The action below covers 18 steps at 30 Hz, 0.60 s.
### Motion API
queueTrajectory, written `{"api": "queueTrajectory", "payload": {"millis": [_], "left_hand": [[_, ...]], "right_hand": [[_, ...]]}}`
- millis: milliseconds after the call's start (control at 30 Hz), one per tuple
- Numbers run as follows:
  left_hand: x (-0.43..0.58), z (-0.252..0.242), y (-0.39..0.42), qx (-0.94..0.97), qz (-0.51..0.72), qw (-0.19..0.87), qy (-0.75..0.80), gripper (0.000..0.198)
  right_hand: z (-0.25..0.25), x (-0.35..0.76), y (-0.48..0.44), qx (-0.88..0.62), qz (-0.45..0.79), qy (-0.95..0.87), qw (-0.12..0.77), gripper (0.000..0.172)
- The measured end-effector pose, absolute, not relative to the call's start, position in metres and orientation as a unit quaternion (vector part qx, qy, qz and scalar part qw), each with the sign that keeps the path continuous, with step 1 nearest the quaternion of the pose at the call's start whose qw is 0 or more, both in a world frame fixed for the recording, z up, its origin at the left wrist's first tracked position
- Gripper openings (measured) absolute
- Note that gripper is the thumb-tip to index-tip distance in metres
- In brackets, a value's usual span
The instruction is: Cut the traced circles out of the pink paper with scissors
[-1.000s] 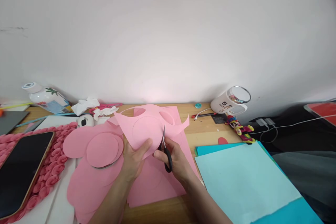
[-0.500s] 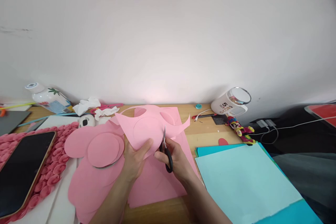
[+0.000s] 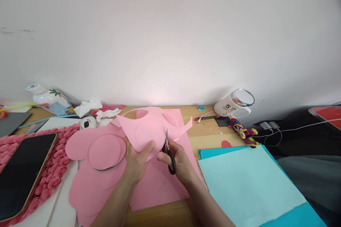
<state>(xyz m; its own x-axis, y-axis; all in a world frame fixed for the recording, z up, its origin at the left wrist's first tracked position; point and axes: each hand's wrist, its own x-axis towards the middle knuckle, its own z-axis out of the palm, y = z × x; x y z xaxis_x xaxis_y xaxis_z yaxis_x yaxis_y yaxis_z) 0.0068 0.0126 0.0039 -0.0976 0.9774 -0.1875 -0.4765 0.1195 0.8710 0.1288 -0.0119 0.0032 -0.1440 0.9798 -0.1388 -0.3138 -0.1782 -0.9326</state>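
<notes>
My left hand pinches the lower edge of a pink paper sheet with a circle outline on it, holding it tilted up above the desk. My right hand grips black-handled scissors, blades pointing up along the right side of the circle line. Round holes show in the sheet's upper part. Cut pink circles lie stacked just left of my left hand, on more pink paper.
Light blue and teal sheets lie to the right. A phone rests on a pink rosette mat at left. A white mug, a small toy, a bottle, crumpled tissue and cables sit along the wall.
The hands, scissors and pink sheet stay almost where they were. The view has shifted slightly.
</notes>
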Motion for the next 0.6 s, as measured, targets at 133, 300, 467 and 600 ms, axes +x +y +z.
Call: {"api": "queueTrajectory", "payload": {"millis": [133,300,467,600], "left_hand": [[0.0064,0.0039,0.0128,0.290,0.589,0.616,0.435,0.071],[0.0060,0.0027,0.0127,0.286,0.590,0.616,0.437,0.072],[0.0054,0.0026,0.0132,0.288,0.581,0.625,0.434,0.071],[0.0046,0.0044,0.0134,0.299,0.579,0.625,0.431,0.068]], "right_hand": [[0.0042,0.1288,-0.0119,-0.433,0.638,-0.400,0.496,0.036],[0.0042,0.1292,-0.0113,-0.449,0.632,-0.405,0.485,0.037],[0.0052,0.1296,-0.0111,-0.459,0.628,-0.408,0.478,0.037],[0.0065,0.1294,-0.0114,-0.464,0.627,-0.406,0.476,0.037]]}}
